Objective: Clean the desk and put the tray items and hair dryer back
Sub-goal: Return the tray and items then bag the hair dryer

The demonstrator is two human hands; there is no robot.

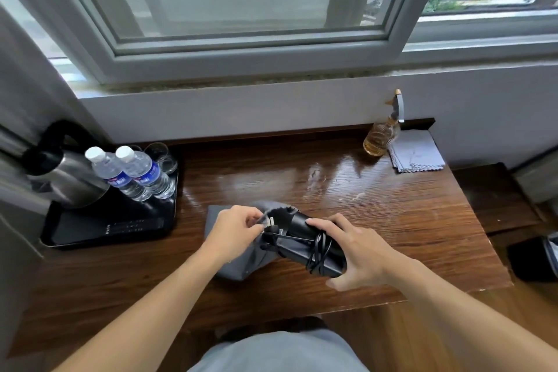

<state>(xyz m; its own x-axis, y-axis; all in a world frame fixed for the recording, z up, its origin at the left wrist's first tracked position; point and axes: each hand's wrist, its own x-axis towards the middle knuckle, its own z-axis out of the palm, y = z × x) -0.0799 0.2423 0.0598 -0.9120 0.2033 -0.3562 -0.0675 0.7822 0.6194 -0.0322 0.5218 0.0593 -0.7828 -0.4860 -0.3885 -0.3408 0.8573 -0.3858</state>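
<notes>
A black hair dryer [305,246] with its cord wound round it lies partly inside the mouth of a grey cloth bag [241,260] near the desk's front middle. My right hand [356,254] grips the dryer's body from the right. My left hand [234,228] pinches the bag's rim beside the plug. On the left, a black tray [99,232] holds a steel kettle [65,174], two water bottles [133,174] and two glasses [161,155].
An amber spray bottle [382,134] and a folded grey cloth [415,152] sit at the desk's back right. The wooden desk [392,220] shines wet in its middle. A window sill runs behind; a dark object [531,257] lies lower right.
</notes>
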